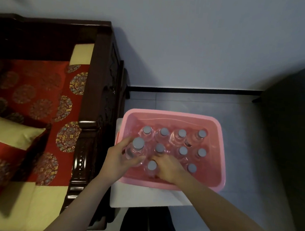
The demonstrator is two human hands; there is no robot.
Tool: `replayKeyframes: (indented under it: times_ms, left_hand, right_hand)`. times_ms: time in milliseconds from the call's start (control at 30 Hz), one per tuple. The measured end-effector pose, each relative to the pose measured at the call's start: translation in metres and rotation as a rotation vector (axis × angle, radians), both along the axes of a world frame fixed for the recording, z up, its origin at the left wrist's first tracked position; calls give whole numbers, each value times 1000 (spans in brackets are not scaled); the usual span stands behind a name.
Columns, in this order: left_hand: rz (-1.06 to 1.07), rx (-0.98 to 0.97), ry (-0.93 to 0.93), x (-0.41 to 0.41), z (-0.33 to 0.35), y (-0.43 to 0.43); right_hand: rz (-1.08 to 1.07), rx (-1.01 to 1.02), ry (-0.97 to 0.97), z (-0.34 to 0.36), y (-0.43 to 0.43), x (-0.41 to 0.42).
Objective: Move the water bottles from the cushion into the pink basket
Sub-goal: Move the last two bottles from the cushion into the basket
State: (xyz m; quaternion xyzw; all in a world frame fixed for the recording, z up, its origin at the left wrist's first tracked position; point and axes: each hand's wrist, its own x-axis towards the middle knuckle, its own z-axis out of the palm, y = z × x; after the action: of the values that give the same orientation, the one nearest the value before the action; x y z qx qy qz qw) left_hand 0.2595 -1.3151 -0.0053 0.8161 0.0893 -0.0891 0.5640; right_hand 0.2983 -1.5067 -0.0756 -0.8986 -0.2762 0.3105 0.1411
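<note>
The pink basket stands on a white stand to the right of the sofa and holds several clear water bottles with grey caps, all upright. My left hand grips one more bottle upright over the basket's left near corner. My right hand reaches down inside the basket among the bottles, its fingers curled by the bottle with the cap at the near middle; its grip is hidden. The red patterned cushion on the sofa shows no bottles.
A dark wooden sofa arm stands between cushion and basket. A yellow pillow lies at the left. The white stand sticks out in front of the basket. A dark bin or cabinet stands on the right.
</note>
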Motion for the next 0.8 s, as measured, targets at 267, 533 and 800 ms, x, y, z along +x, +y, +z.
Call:
replayKeyframes:
  times_ms: [267, 533, 800]
  left_hand:
    - [9, 80, -18, -3, -1, 9]
    - [-74, 262, -54, -10, -11, 16]
    - [-202, 478, -100, -11, -11, 16]
  right_hand:
    - [182, -76, 39, -14, 12, 9]
    - [233, -120, -34, -10, 15, 12]
    - [198, -17, -135, -21, -16, 0]
